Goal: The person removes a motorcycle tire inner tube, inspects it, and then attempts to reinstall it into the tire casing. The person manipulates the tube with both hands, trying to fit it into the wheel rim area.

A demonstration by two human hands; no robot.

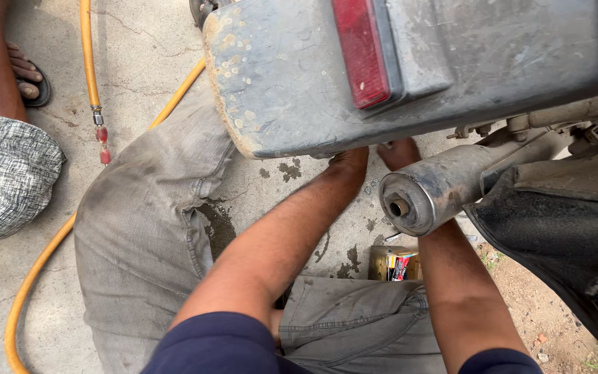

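Hands, left hand [349, 161] and right hand [397, 151], reach under the grey mudguard [299, 90] at upper centre, grip hidden; beside them the steel exhaust pipe [444, 187] looks heavy, rigid, best held around its barrel.

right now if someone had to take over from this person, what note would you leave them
Left hand: reaches under the dusty grey rear mudguard of the motorbike; fingers hidden, grip cannot be told.
Right hand: also under the mudguard, just behind the grey metal exhaust pipe; fingers hidden too.
Things: the red reflector sits on the mudguard; the yellow rubber hose lies on the concrete at the left; a small open box stands by the knee.
Done: nothing that shows.
Left: whatever both hands work on beneath is out of sight; check it by feel.
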